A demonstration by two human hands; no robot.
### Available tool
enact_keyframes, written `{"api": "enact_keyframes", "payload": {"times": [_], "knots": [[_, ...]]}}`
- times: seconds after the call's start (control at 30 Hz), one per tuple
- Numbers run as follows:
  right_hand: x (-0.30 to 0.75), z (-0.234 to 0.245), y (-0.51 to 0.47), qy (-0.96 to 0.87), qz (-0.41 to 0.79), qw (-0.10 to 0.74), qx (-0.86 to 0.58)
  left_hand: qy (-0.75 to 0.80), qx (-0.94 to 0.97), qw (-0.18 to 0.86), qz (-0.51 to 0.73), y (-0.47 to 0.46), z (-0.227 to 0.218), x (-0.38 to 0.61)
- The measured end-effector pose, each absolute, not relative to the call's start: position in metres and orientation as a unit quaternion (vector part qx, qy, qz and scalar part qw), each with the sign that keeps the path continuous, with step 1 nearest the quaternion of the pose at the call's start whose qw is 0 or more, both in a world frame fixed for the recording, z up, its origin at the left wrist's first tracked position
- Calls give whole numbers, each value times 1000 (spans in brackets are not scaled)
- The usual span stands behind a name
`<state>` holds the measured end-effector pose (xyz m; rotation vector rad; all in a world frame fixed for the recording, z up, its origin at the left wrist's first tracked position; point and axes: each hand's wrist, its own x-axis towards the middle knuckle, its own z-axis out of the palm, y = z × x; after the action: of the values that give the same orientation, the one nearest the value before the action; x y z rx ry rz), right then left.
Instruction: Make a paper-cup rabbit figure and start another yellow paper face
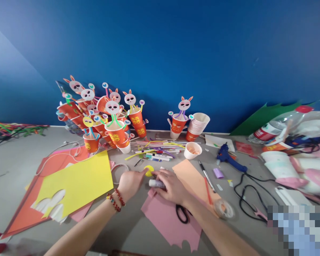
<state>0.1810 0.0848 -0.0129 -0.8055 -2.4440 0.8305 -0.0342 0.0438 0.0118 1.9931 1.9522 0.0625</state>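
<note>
My left hand (pixel 130 183), with a bead bracelet on the wrist, pinches a small yellow paper circle (pixel 149 171) just above the grey table. My right hand (pixel 169 185) is closed around a glue stick (pixel 156 183) and points its tip toward the yellow circle. Both hands meet over a pink paper sheet (pixel 168 220). Black scissors (pixel 182 214) lie on that sheet under my right forearm.
A yellow sheet (pixel 77 183) on orange paper lies left. Rabbit cup figures (pixel 110 121) crowd the back, with stacked cups (pixel 198 126). Markers (pixel 158 151), a white cup (pixel 192 150), a blue glue gun (pixel 228 156) with black cord, a tape roll (pixel 224 209) and bags sit right.
</note>
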Motion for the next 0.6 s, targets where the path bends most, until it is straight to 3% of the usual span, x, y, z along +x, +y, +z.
{"api": "enact_keyframes", "payload": {"times": [0.37, 0.6], "knots": [[181, -14, 83, -881, 302, 212, -297, 677, 713, 184, 10, 35, 2, -38], [180, -13, 83, -873, 321, 217, -298, 687, 686, 224, 84, 34, 1, -39]]}}
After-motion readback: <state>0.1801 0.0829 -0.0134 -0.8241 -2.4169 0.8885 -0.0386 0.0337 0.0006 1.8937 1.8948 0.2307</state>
